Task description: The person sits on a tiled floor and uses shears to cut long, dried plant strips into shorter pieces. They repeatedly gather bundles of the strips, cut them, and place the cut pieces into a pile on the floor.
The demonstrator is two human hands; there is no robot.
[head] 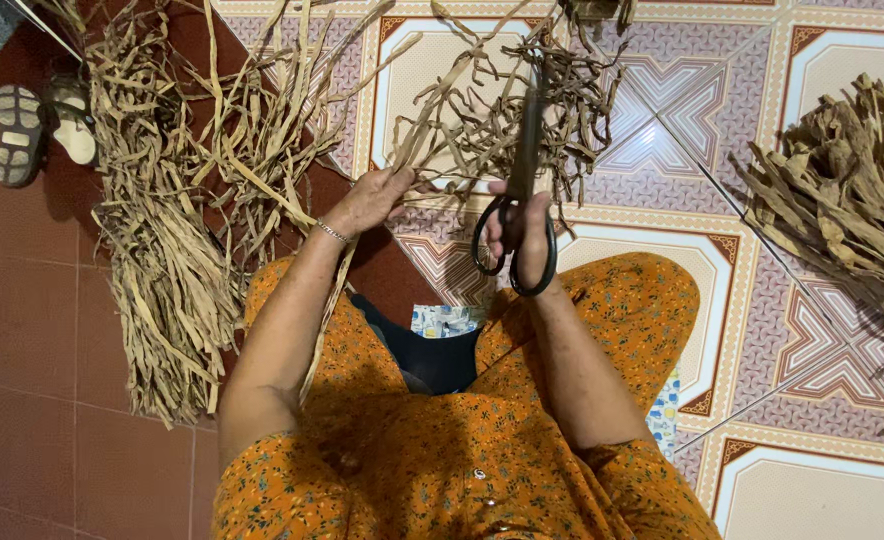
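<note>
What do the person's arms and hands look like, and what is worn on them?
Both forearms are bare. Short orange sleeves with a small flower pattern cover the upper arms. A thin silver chain bracelet circles the wrist of the left hand. The right hand wears no visible jewellery.

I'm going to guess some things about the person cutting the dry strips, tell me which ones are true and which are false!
1. The right hand holds black scissors. True.
2. The left hand is empty. False: it grips a bunch of dry tan strips.
3. A big heap of strips lies on the floor at the person's left. True.
4. The floor tiles by the scissors are plain green. False: they are patterned in cream, pink and brown.
5. Sandals lie at the top left. True.
6. The person wears a blue dress. False: the dress is orange with small flowers.
</note>
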